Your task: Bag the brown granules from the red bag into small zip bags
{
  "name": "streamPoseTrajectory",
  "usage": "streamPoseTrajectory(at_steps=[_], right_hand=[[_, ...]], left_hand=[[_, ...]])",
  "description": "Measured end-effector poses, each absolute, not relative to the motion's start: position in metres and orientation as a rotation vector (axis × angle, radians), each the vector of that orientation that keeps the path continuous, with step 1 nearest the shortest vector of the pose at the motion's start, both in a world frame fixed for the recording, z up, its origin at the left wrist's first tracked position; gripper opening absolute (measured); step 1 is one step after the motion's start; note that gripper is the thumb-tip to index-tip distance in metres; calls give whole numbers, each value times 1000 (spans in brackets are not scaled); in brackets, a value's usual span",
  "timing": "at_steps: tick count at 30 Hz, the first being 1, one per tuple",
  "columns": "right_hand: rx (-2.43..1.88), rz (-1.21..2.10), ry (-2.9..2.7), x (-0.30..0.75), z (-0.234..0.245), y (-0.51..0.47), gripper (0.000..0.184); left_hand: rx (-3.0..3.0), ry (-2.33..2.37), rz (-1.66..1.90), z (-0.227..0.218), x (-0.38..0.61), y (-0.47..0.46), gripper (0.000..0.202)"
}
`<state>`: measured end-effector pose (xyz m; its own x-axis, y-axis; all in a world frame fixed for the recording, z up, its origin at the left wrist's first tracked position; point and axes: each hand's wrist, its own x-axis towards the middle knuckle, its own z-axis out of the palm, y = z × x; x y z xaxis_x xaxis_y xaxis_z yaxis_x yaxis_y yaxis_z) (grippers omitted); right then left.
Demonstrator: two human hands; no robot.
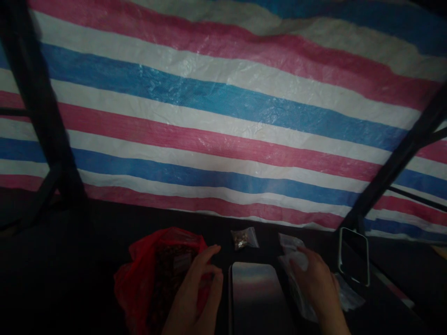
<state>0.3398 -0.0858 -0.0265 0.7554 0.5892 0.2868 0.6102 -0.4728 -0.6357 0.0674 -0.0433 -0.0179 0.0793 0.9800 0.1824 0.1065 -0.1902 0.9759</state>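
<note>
My left hand (195, 294) is open, thumb and fingers apart, over the right edge of a red plastic bag (139, 265). Small dark brown pieces fill the bag, too dim to name, with a pale packet (182, 261) among them. My right hand (317, 284) closes its thumb and fingers on a clear plastic zip bag (291, 243) in a loose pile of such bags. Between the hands lies a flat rectangular object (256, 293) with a shiny top. Behind it rests a small zip bag holding brownish pieces (240, 239).
A phone (354, 256) with a dark screen lies at the right, near more clear bags (349, 295). Dark frame posts (52, 107) (394, 158) stand left and right. A striped plastic sheet (223, 139) hangs behind the black tabletop (115, 218).
</note>
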Motion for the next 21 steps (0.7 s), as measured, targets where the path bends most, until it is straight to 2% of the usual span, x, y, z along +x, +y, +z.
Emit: streamPoseTrajectory(at_steps=[4,7,10,12,15,18,21], right_hand=[[-2327,17,-973,357,-41,-100,38],[-2265,4,-875,357,-28,-98,41],[-1938,108,-855,335,-2,-89,43],[-1635,307,-985,306,14,-80,42],[-1392,578,-1178,256,26,-66,28],[-1282,694,-1231,224,24,-57,17],[-1293,667,-1232,216,19,-51,18]], left_hand=[[1480,1154,1244,-17,61,-43,40],[1487,1133,1257,-22,61,-40,37],[1497,1071,1179,-30,64,-35,41],[1439,995,1114,-33,69,-34,44],[1317,886,1072,-30,74,-34,45],[1333,853,1005,-20,71,-31,34],[1368,907,1023,-12,61,-25,34]])
